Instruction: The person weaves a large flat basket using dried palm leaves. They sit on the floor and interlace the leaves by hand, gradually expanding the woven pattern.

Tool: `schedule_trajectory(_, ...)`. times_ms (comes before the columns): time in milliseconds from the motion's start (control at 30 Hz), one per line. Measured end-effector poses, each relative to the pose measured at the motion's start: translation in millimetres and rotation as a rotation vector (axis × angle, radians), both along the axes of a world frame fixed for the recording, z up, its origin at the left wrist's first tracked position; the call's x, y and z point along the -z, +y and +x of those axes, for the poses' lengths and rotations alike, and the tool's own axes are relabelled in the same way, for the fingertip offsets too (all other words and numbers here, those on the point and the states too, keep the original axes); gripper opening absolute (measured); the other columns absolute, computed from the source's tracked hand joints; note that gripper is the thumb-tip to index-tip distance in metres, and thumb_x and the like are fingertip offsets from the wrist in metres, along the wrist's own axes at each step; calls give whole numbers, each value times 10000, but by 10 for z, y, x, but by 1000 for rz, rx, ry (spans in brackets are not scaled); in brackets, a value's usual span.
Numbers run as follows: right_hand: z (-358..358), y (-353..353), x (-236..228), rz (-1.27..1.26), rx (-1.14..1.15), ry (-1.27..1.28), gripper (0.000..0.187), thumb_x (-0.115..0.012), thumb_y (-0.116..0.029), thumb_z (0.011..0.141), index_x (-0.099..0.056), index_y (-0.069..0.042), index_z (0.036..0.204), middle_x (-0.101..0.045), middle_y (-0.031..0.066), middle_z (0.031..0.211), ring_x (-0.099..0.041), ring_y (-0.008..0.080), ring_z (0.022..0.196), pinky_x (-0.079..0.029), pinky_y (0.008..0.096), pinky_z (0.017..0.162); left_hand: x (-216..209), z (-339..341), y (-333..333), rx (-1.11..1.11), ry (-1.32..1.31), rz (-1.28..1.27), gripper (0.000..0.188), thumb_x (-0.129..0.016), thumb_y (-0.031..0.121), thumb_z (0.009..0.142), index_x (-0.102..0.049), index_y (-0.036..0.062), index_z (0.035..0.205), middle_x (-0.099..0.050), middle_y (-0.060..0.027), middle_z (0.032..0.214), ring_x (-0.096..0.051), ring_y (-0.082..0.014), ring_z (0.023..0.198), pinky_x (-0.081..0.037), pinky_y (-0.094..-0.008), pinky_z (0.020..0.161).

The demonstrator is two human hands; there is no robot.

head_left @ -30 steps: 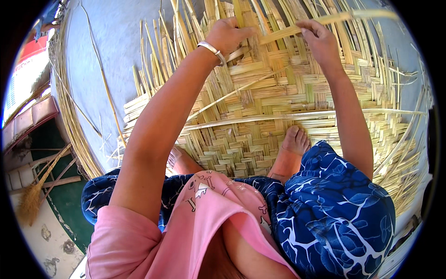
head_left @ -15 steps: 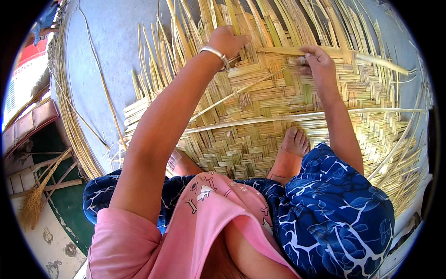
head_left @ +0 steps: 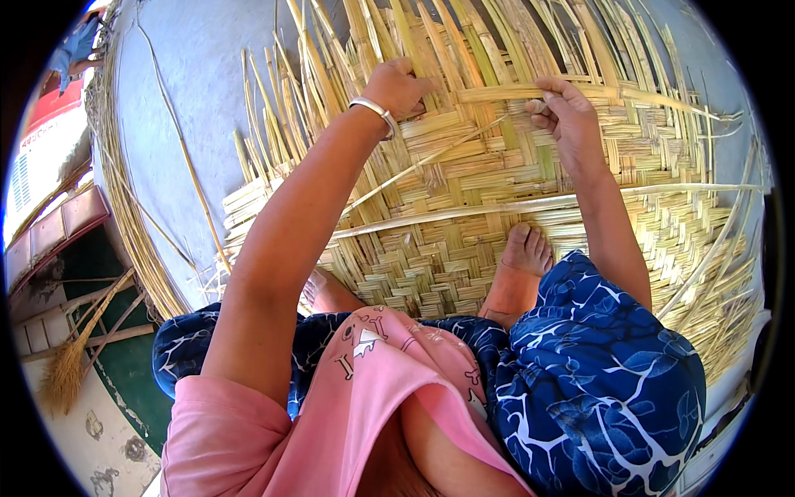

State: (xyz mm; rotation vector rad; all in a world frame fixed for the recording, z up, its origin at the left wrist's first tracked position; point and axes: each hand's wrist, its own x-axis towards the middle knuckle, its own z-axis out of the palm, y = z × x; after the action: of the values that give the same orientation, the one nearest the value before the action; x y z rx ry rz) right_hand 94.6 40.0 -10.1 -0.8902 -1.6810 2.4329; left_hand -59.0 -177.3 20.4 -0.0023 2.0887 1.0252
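Observation:
A large woven mat of pale bamboo strips [head_left: 464, 215] lies on the grey floor under me. My left hand [head_left: 399, 85], with a silver bangle on the wrist, presses on the upright strips at the mat's far edge. My right hand [head_left: 565, 116] pinches a horizontal strip [head_left: 505, 91] that runs crosswise between the uprights. Loose strip ends [head_left: 356, 33] fan out beyond both hands. My bare foot [head_left: 523, 257] rests on the woven part, near my blue patterned trousers.
Bare grey concrete floor [head_left: 199, 91] lies left of the mat, with a single long strip [head_left: 178, 141] on it. A straw broom [head_left: 70, 364] lies at the lower left by a green surface. Unwoven strip ends [head_left: 720, 282] stick out at the right.
Both hands have come lower in view, toward me. My right hand has drawn the horizontal strip down against the woven rows.

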Motion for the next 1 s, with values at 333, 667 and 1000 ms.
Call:
schedule_trajectory(333,-27,150,-61,-217,70,14,252,-457,-53,927,-546,3,1156,-610,63,994,-639,155,921,-540,247,764,141,761,177,153,899,-11,409,-665,162,826,-540,46,1198,-575,-155,1122,-641,-243,766,-519,-337,711)
schedule_trajectory(667,-281,346,-160,-116,-138,122,192,-462,-47,901,-597,-33,1037,-620,67,976,-625,154,956,-517,280,836,96,565,557,252,739,-134,298,-725,328,765,-676,35,785,-613,-108,789,-596,-288,724,-481,-391,665)
schedule_trajectory(1000,-1391,180,110,786,-593,51,483,-601,-162,839,-487,51,1257,-579,205,1191,-576,260,1081,-453,339,934,221,523,617,-254,565,3,205,-653,158,800,-584,-35,809,-601,-115,642,-584,-183,521,-467,-344,486)
